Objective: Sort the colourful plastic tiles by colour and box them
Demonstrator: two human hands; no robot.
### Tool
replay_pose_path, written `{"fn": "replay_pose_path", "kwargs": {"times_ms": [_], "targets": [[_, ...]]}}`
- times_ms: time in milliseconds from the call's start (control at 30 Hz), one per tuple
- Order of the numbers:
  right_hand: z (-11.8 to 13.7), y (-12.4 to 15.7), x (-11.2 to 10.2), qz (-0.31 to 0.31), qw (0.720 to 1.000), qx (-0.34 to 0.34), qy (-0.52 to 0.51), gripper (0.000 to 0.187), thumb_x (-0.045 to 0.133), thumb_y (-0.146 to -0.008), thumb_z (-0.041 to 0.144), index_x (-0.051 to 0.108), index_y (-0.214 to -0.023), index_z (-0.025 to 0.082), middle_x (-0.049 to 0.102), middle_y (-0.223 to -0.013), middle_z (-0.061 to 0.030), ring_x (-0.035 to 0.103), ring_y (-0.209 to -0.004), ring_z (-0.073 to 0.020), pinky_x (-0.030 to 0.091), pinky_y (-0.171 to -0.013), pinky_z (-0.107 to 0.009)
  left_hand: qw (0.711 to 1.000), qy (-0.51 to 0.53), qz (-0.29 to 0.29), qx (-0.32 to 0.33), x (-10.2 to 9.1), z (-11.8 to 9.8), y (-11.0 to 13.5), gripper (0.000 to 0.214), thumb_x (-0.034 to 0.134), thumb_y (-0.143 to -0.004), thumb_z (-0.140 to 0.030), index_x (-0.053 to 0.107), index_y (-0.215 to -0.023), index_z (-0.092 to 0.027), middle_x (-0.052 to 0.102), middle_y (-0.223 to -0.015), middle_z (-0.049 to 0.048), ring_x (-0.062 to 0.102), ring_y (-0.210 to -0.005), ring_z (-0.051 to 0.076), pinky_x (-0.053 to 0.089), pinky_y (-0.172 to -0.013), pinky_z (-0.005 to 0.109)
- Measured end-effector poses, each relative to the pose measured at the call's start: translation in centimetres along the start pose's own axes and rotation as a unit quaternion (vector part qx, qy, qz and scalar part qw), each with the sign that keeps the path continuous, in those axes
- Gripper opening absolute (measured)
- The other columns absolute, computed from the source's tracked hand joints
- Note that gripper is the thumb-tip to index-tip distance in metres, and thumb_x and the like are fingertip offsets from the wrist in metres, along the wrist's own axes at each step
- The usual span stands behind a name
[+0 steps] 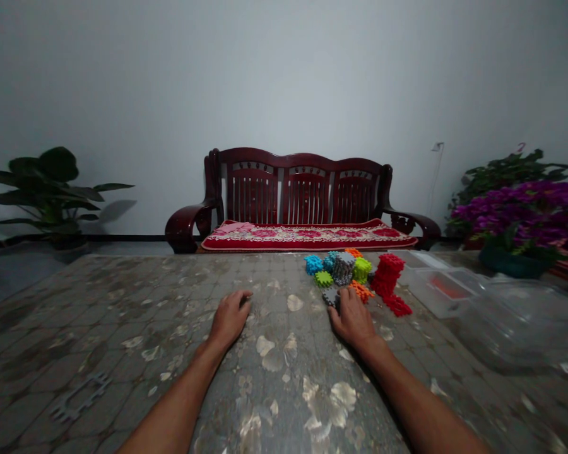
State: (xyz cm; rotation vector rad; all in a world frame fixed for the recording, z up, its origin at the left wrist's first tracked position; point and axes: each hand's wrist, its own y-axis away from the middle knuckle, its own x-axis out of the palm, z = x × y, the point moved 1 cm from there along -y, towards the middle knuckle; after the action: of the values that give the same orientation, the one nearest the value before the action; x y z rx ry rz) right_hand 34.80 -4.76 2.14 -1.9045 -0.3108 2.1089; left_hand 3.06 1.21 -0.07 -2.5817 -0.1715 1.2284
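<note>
My left hand (230, 317) rests on the patterned tabletop, holding nothing, with its thumb and fingers a little apart. My right hand (353, 317) has its thumb and fingertips on a dark grey gear-shaped plastic piece (330, 295) at the front of a colourful cluster; the fingers partly hide it. Close around it are a lime green gear piece (323, 279), a grey stack of gear pieces (344, 267), orange pieces (361, 291) and a yellow-green stack (362, 269). Blue pieces (313, 264) sit at the cluster's left, and a tall red stack (387, 274) on its right.
A light grey toothed frame (81, 397) lies at the table's near left. Clear plastic containers (515, 321) stand on the right, behind them a pot of purple flowers (530, 211). Beyond the table (137, 302) are a wooden bench (307, 189) and a leafy plant (52, 189).
</note>
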Motion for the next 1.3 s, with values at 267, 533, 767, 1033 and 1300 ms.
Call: {"fn": "replay_pose_path", "kwargs": {"times_ms": [267,533,767,1033,1300], "targets": [[0.8,0.6,0.2,-0.063,0.996,-0.057,0.019,0.013,0.049,-0.096,0.027,0.054,-0.105,0.019,0.058,-0.11,-0.0105,0.052,-0.103,-0.0237,0.041,-0.084,-0.03,0.968,-0.236,0.079,0.029,1.0,-1.7,0.6,0.046,0.042,-0.097,-0.034,0.058,-0.139,-0.019,0.052,-0.149,0.0165,0.045,-0.139,0.031,0.033,-0.116,0.049],[1.1,0.6,-0.2,-0.058,0.99,-0.132,0.011,0.018,0.045,-0.097,0.017,0.061,-0.105,0.019,0.061,-0.105,-0.0092,0.053,-0.095,-0.022,0.038,-0.079,-0.03,0.951,-0.284,0.119,0.024,0.8,-2.8,1.6,0.055,0.037,-0.099,-0.038,0.048,-0.149,-0.018,0.042,-0.158,0.02,0.038,-0.146,0.034,0.027,-0.117,0.054],[-2.5,1.7,-4.9,-0.086,0.988,-0.125,0.002,0.026,0.046,-0.093,0.016,0.066,-0.109,0.021,0.064,-0.105,-0.0085,0.053,-0.098,-0.0232,0.035,-0.083,-0.032,0.958,-0.272,0.083,0.044,1.0,-2.2,4.1,0.054,0.041,-0.097,-0.044,0.052,-0.146,-0.024,0.043,-0.158,0.0164,0.037,-0.147,0.032,0.027,-0.118,0.052],[-16.5,3.7,-16.8,-0.275,0.937,0.128,0.175,0.05,0.055,-0.092,0.039,0.057,-0.133,0.012,0.059,-0.128,-0.0226,0.05,-0.11,-0.0356,0.033,-0.082,-0.043,0.965,-0.25,0.061,0.043,0.4,-2.7,4.9,0.049,0.045,-0.095,-0.04,0.058,-0.139,-0.022,0.05,-0.153,0.0151,0.043,-0.143,0.03,0.03,-0.117,0.048],[-23.8,5.8,-15.0,-0.168,0.935,0.177,0.259,0.026,0.065,-0.086,0.037,0.076,-0.1,0.018,0.072,-0.1,-0.0205,0.062,-0.088,-0.0325,0.031,-0.069,-0.044,0.975,-0.216,0.042,0.038,0.3,-2.5,4.7,0.042,0.048,-0.094,-0.035,0.062,-0.132,-0.025,0.056,-0.148,0.0123,0.048,-0.139,0.028,0.03,-0.118,0.045]]}}
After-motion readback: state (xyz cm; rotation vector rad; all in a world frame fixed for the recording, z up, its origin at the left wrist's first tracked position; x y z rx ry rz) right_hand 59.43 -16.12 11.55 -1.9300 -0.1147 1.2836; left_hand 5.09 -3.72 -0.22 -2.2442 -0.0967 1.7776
